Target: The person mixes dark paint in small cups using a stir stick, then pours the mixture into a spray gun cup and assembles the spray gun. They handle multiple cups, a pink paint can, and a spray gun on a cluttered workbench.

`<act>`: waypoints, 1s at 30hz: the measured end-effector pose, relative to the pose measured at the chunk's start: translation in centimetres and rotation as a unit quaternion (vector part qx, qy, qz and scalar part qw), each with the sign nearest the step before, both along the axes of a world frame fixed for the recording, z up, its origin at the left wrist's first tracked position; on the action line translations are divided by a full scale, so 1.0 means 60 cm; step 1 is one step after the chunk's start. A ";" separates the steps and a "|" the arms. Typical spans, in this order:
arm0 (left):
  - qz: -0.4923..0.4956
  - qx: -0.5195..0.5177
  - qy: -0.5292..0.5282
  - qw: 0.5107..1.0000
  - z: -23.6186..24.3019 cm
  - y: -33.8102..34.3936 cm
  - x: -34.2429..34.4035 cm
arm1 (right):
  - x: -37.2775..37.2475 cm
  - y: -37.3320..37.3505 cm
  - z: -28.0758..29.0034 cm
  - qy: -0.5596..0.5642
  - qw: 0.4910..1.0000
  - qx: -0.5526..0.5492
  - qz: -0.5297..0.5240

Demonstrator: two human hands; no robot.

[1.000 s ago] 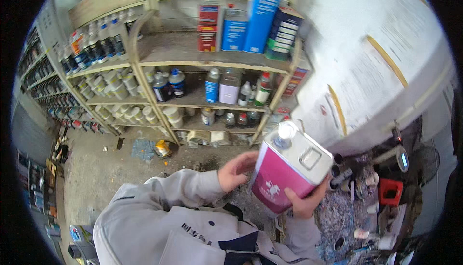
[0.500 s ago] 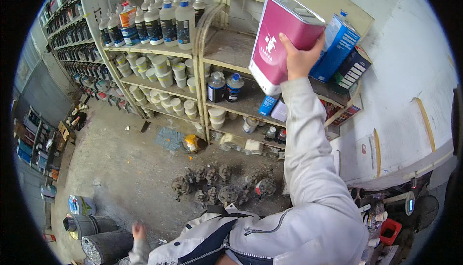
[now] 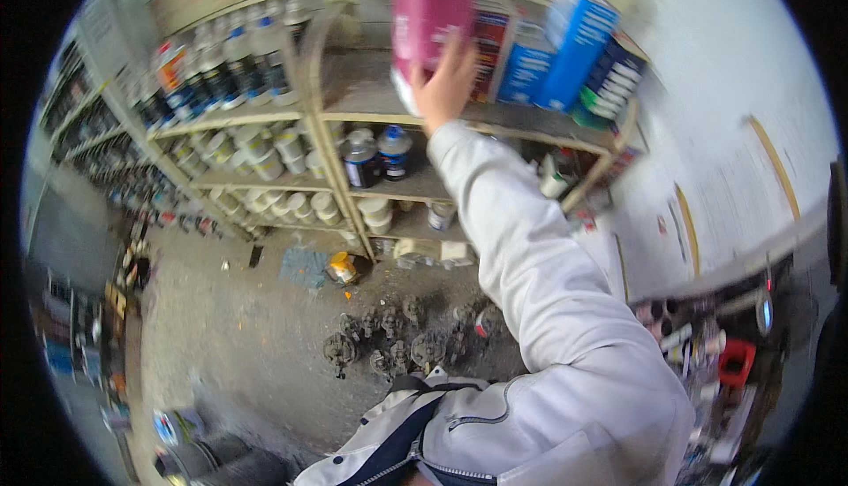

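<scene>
My right hand [image 3: 447, 84] is on the lower part of a tall magenta and white metal can [image 3: 433, 9], its thumb and fingers pressed round the side. The can stands upright at the upper shelf board [image 3: 362, 88]; motion blur keeps me from telling whether its base rests there. To its right on that board are a dark red container [image 3: 492, 55], a small blue can [image 3: 527, 66], a tall blue can [image 3: 579, 40] that leans, and a dark green-and-black container [image 3: 609, 81]. My left hand is out of view.
White bottles [image 3: 269, 53] fill the left shelf, with pale tubs [image 3: 256, 155] below. Two dark bottles, one a blue-capped bottle [image 3: 394, 155], stand under the can. Several grey lumpy objects [image 3: 428, 351] and a yellow container [image 3: 341, 267] lie on the floor. A red bin [image 3: 735, 360] sits right.
My right hand has carried the magenta can left and farther in, over the upper shelf. My left hand has left the view at the bottom. The whole view has shifted.
</scene>
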State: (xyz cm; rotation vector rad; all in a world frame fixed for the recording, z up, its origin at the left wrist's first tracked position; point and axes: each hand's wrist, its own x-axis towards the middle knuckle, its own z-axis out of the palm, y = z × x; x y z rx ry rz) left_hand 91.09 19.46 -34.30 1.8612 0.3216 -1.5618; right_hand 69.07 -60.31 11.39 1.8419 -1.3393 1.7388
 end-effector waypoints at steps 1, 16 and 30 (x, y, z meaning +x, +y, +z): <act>-0.026 -0.004 -0.005 1.000 -0.007 -0.030 0.022 | -0.026 0.050 -0.066 0.037 0.997 0.067 0.024; -0.580 -0.089 -0.222 0.779 0.077 -0.620 -0.007 | -1.038 1.149 -0.338 -0.410 0.776 0.249 -0.410; -0.774 -0.358 -0.081 0.516 0.362 -0.506 -0.909 | -1.355 1.021 -0.345 -0.668 0.669 0.307 -0.107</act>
